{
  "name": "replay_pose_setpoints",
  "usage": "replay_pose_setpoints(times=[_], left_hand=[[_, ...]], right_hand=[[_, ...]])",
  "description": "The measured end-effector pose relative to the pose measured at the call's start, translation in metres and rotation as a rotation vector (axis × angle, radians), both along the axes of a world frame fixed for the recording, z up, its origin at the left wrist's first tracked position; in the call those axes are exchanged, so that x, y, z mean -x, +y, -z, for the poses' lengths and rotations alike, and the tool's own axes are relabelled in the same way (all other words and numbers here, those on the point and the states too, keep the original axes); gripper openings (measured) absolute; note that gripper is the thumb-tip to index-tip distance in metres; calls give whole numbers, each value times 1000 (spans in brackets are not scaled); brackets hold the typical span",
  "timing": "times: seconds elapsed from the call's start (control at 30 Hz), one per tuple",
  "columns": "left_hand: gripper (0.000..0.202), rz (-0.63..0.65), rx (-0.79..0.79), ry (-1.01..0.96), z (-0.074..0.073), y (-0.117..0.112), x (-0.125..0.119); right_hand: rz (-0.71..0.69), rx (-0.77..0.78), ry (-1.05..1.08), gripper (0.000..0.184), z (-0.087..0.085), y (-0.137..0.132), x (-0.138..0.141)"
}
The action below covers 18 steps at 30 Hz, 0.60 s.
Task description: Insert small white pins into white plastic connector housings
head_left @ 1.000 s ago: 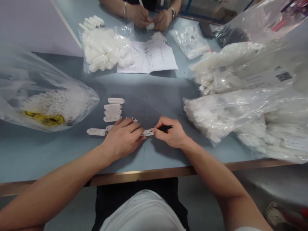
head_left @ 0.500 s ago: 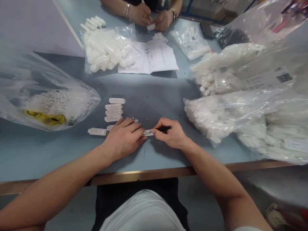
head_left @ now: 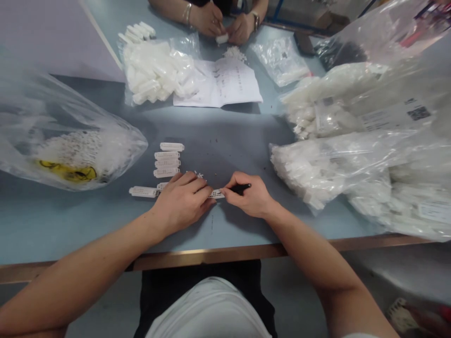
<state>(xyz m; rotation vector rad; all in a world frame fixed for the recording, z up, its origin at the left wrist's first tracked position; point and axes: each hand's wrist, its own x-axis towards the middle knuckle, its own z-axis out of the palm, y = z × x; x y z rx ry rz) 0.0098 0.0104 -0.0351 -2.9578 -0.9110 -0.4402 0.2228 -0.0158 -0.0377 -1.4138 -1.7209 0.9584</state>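
Observation:
My left hand (head_left: 181,203) rests on a long white plastic tag (head_left: 216,194), its fingers pressing the strip to the table. My right hand (head_left: 248,195) grips a black pen (head_left: 241,188), with the pen's tip hidden by my fingers near the tag's right end. Much of the tag lies under my left hand. Several similar tags (head_left: 167,163) lie in a short stack beyond my left hand, and another tag (head_left: 143,191) lies just left of it. Small white plastic bits (head_left: 199,175) sit by my left fingertips.
Bulging clear bags of white plastic parts (head_left: 334,164) fill the right side, and another bag (head_left: 70,150) lies left. A printed paper sheet (head_left: 218,84) lies ahead. Across the table, a co-worker's hands (head_left: 221,28) hold a small white piece. The table's metal edge (head_left: 211,253) runs before me.
My hands stay in nearly the same place on the tag, and the pen has shifted only slightly. The whole view has moved a little.

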Motion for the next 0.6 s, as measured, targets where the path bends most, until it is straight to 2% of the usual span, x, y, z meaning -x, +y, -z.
replay_pose_setpoints(times=[0.17, 0.37, 0.6], left_hand=[[21, -1, -16, -7, -1, 0, -1], [20, 1, 7, -14, -1, 0, -1], [20, 2, 39, -33, 0, 0, -1]], right_hand=[[-24, -38, -16, 17, 0, 0, 1], [8, 32, 37, 18, -1, 1, -4], [-14, 26, 6, 16, -1, 0, -4]])
